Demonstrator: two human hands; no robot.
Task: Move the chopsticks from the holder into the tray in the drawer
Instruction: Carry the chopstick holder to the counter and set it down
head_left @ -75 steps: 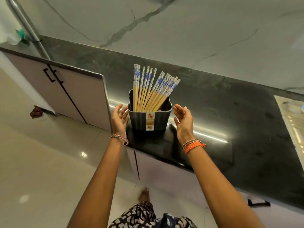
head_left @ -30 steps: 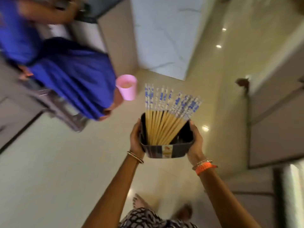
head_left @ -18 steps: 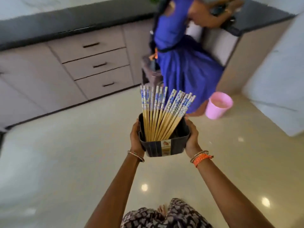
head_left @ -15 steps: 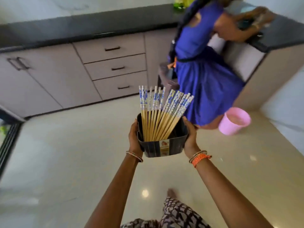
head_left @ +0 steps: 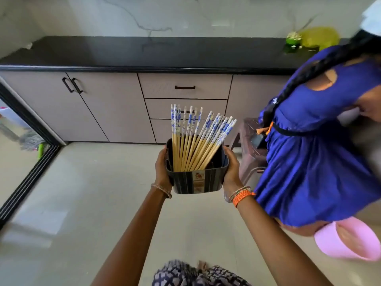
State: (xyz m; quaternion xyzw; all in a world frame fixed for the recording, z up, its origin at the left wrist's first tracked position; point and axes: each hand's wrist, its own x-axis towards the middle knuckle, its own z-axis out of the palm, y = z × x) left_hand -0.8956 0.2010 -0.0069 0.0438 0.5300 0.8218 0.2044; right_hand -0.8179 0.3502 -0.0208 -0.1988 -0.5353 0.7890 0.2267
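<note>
A dark square holder (head_left: 195, 181) with a small label on its front hangs in the air in front of me. Several wooden chopsticks (head_left: 193, 141) with blue-and-white patterned tops stand in it, fanned to the right. My left hand (head_left: 161, 168) grips the holder's left side and my right hand (head_left: 232, 169) grips its right side. Straight ahead is a stack of three shut drawers; the top drawer (head_left: 185, 86) has a black handle. No tray is visible.
A black countertop (head_left: 144, 51) runs along the far wall above beige cabinet doors (head_left: 82, 106). A person in a blue dress (head_left: 309, 157) stands close on the right, beside a brown stool (head_left: 250, 145) and a pink bucket (head_left: 348, 238). A sliding-door track (head_left: 26, 182) lies at the left.
I lifted the holder off the counter with both hands and turned around with it. The drawer cabinet has come to the centre of view and closer; the person has shifted right.
</note>
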